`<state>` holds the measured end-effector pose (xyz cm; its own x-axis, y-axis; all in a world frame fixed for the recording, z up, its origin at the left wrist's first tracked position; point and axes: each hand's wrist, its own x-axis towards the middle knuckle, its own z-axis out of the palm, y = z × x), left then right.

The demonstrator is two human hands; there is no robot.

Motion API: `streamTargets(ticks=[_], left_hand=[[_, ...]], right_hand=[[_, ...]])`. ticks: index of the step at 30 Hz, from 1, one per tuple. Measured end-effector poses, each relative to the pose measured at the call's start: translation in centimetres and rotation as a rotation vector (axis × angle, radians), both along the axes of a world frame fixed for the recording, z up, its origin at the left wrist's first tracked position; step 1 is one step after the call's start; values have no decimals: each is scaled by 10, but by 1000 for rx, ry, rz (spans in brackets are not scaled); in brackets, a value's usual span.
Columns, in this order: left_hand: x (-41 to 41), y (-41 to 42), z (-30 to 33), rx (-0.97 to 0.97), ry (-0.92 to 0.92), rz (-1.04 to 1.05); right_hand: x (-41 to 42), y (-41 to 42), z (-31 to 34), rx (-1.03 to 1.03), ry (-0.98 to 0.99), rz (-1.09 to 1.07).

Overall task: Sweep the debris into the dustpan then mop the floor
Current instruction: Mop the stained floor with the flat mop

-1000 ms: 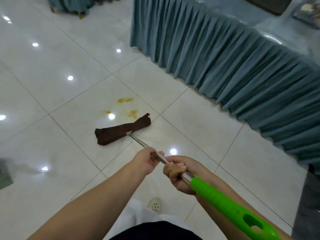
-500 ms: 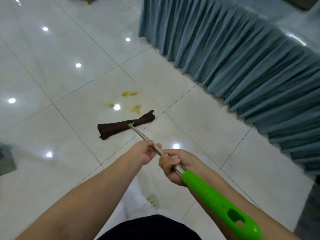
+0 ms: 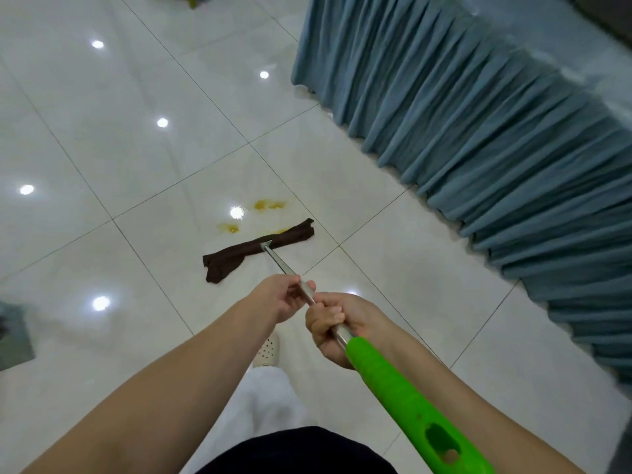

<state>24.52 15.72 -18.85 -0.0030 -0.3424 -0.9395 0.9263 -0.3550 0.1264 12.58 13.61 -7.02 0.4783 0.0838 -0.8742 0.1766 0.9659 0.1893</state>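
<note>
On the glossy white tiled floor (image 3: 113, 138), a mop lies with its dark brown cloth head (image 3: 253, 252) flat on the tile, stretched crosswise just below a cluster of yellow-orange stains (image 3: 270, 204). One stain sits at the cloth's upper right edge, touching it or partly under it; a second (image 3: 228, 227) lies just beyond the cloth, and the largest is a little farther out, near a bright ceiling-light reflection.

From the middle of the cloth a thin metal pole (image 3: 278, 263) runs back toward the camera and ends in a bright green plastic handle (image 3: 403, 398) with an oval hole near its end. Both hands are on the pole — the left hand (image 3: 280, 295) is forward, fingers curled loosely around the metal with the thumb along it, and the right hand (image 3: 333, 323) is just behind, wrapped in a firm fist around the metal where it meets the green grip. The two hands are close together, nearly touching.

To the right, a pleated teal table skirt (image 3: 478, 148) hangs to the floor and runs diagonally across the frame, well apart from the cloth. Below the forearms a white trouser leg (image 3: 263, 398) and a pale perforated shoe (image 3: 268, 347) show — the shoe stands on the tile behind the left hand. At the far left edge a greyish-green object (image 3: 13, 333) is cut off by the frame; what it is cannot be told.
</note>
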Motion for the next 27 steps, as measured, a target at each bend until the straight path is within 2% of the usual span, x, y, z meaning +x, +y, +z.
streamTargets(ticks=[6,15,21,27], left_hand=[[65,-40,-5,8,12,-13],[116,-77,-16,0,-54,-103],[102,-84,-14,6,-82,-171],[46,-82,-8,24,-120,-203]], right_hand=[[68,-40,-4,-9,-8,47],[120,-69,-16,-45,30,50],[101,-74,-19,-47,20,19],[44,-74,-18,-61,51,33]])
